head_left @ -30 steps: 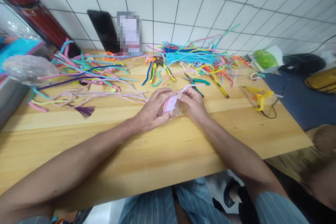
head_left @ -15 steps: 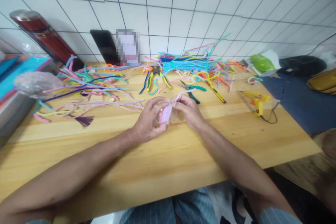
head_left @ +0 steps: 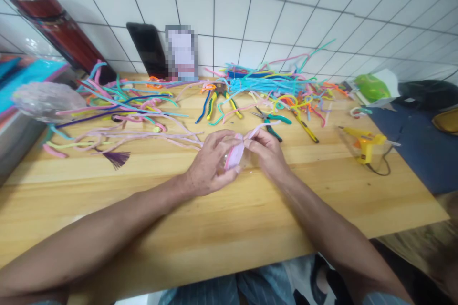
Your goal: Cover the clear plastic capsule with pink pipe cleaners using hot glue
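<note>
The left hand (head_left: 211,164) clasped a pink-edged lilac piece (head_left: 234,157) in its grip, and the right hand (head_left: 269,156) pinched a lilac strip (head_left: 263,125).

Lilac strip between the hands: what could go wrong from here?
The right hand seems to have only a narrow grip on the lilac strip, so it might slip loose. The strip's free end extends towards the green-handled pliers and might catch there; whether they touch is unclear. The left hand curls around the pink-edged lilac piece, which too tight a grip might bend.
</note>
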`<state>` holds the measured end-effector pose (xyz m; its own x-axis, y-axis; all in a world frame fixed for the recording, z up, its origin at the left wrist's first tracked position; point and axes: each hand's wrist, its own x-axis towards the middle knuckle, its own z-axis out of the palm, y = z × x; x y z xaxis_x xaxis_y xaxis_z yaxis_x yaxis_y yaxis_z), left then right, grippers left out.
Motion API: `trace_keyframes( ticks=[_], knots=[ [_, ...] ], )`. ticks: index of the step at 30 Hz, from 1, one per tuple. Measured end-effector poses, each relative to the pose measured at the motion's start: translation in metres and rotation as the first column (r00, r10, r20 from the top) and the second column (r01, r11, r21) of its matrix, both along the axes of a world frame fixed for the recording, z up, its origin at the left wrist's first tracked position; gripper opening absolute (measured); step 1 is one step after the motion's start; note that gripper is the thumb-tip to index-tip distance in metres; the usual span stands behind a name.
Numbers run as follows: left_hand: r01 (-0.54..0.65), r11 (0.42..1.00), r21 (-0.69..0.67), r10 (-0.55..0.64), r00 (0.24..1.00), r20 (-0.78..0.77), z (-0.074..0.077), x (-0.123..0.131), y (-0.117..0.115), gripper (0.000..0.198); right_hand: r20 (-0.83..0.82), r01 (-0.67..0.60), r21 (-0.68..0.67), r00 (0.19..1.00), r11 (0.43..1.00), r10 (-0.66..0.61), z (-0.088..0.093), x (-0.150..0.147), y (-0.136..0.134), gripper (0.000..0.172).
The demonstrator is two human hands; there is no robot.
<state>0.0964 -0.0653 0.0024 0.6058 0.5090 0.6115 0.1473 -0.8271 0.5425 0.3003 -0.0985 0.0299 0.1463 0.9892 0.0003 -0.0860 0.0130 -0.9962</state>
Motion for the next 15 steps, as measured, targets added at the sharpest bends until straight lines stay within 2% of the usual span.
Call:
trace_keyframes(
  ticks=[5, 11, 15],
  knots=[
    [-0.005, 0.999, -0.039, 0.007, 0.999, 0.038, 0.0031, 0.0012, -0.0036, 0.051, 0.036, -0.003, 0.025, 0.999, 1.000, 0.002, 0.0011, -0.0026, -0.0033, 0.021],
    [-0.006, 0.999, -0.036, 0.009, 0.997, 0.078, 0.0018, 0.0028, -0.0034, 0.061, -0.042, 0.013, 0.039, 0.999, 0.999, -0.011, -0.0072, -0.0042, -0.0048, 0.015],
    [-0.043, 0.997, -0.069, 0.049, 0.995, 0.089, 0.0021, 0.0041, -0.0032, 0.061, -0.028, 0.007, 0.042, 1.000, 0.999, -0.005, -0.0066, -0.0058, -0.0062, 0.016]
  ],
)
